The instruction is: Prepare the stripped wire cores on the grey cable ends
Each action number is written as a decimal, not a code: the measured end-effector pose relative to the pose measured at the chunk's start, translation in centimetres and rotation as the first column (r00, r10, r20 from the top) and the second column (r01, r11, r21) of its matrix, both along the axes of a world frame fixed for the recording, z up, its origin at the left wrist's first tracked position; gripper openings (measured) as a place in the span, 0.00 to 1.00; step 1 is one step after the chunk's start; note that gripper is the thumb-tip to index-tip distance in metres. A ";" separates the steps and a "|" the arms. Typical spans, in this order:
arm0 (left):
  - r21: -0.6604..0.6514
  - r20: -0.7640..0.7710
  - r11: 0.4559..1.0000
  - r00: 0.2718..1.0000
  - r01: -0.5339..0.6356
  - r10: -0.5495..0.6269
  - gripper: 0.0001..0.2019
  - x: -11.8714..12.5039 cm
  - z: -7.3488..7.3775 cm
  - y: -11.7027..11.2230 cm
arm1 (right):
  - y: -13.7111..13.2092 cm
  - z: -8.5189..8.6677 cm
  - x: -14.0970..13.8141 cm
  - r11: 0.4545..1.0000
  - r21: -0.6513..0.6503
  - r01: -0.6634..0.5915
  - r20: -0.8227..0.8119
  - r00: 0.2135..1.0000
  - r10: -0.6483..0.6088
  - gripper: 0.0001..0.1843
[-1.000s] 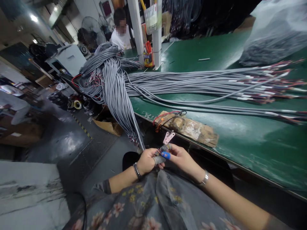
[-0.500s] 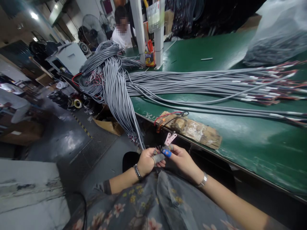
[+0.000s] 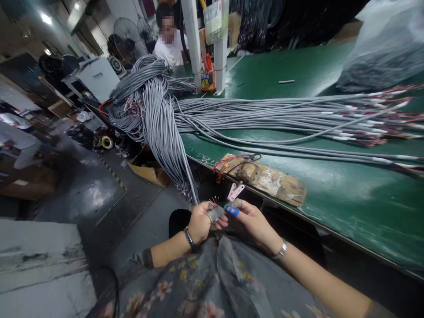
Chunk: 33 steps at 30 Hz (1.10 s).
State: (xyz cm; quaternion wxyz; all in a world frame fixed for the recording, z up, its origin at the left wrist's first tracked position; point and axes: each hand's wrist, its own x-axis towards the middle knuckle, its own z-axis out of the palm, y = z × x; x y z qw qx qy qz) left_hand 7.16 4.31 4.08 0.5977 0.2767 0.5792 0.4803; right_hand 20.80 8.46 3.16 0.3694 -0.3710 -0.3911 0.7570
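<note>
Cable end (image 3: 215,214) in left hand (image 3: 199,223), right hand (image 3: 253,221) touching, wire tips (image 3: 214,201) blurred

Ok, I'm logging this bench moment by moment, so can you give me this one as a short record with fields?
setting: green table, gray cable bundle draped over its edge
left hand: closed round a cable end with bared wires
right hand: fingertips at that cable end; grip too small to tell
right finger: blue finger cover
near the hands: pink piece; taped cardboard on the table edge
others: a co-worker at the far end
</note>
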 end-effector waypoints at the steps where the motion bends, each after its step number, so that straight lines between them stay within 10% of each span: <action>1: -0.004 -0.011 1.000 1.000 0.027 -0.027 0.25 0.0 0.1 0.0 | 0.0 0.1 -0.1 1.000 -0.008 -0.002 -0.001 1.000 0.002 0.21; 7: -0.041 -0.074 0.968 0.966 0.246 -0.248 0.24 -0.1 0.7 -0.1 | 0.0 0.1 -0.5 0.998 0.011 -0.059 0.042 0.997 0.058 0.23; 20: -0.031 -0.002 0.999 1.000 -0.013 0.013 0.20 0.1 0.4 0.2 | -0.3 0.5 -0.1 0.999 -0.001 -0.047 0.006 0.999 0.047 0.24; 33: -0.033 0.035 0.999 0.999 -0.003 0.004 0.20 0.0 0.6 0.3 | 0.7 0.0 0.3 0.992 -0.083 -0.095 -0.014 0.995 0.094 0.21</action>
